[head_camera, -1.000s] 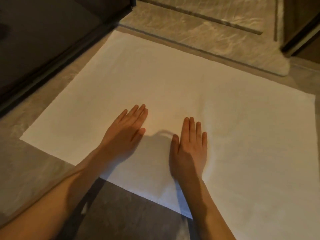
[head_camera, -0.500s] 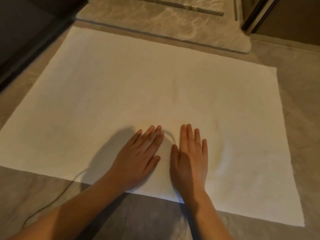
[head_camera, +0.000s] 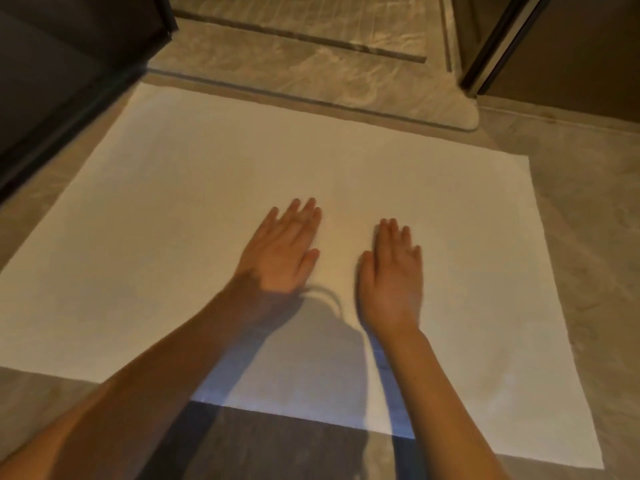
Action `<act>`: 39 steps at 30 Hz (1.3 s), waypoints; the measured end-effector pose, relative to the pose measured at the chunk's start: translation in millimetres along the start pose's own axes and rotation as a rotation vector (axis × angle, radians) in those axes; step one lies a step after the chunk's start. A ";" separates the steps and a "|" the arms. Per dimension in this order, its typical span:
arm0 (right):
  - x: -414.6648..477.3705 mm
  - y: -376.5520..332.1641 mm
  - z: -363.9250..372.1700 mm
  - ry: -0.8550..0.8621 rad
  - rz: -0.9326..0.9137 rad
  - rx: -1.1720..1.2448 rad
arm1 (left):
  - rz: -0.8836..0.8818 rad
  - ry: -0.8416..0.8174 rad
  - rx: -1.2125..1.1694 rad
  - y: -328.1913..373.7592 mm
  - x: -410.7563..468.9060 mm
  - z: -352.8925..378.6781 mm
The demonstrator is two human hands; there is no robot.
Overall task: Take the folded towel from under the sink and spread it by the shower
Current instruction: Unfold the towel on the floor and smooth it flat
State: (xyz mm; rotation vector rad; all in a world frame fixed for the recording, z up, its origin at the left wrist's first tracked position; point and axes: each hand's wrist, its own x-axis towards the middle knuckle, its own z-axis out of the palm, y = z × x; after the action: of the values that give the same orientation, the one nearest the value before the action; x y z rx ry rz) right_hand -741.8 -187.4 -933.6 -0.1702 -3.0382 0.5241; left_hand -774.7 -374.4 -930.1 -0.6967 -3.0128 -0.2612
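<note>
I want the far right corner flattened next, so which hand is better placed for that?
Probably the right hand. It lies flat on the towel on that side, nearer the far right corner than the left hand.

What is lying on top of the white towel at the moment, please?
Only the left hand and the right hand, both flat with palms down near the middle of the towel. Whether the towel is smooth beneath the palms is hidden.

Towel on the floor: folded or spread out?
Spread. The white towel lies as one flat sheet beside the shower threshold, with the left hand and right hand flat on it.
</note>
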 end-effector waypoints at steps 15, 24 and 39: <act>26.7 128.7 -34.9 0.015 0.269 -0.151 | -0.298 -0.064 -0.029 -116.6 4.3 7.2; 72.7 10.0 -6.1 0.023 -0.020 0.010 | -0.064 -0.003 -0.025 -33.7 62.2 12.3; 77.5 102.8 -23.9 -0.028 0.127 -0.120 | -0.203 -0.048 -0.023 -125.5 56.8 12.0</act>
State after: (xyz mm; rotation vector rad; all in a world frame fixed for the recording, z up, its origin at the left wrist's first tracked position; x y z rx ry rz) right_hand -806.8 -74.1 -943.1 -0.3660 -3.1026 0.3534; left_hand -880.8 -458.8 -957.1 -0.4040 -3.1326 -0.2902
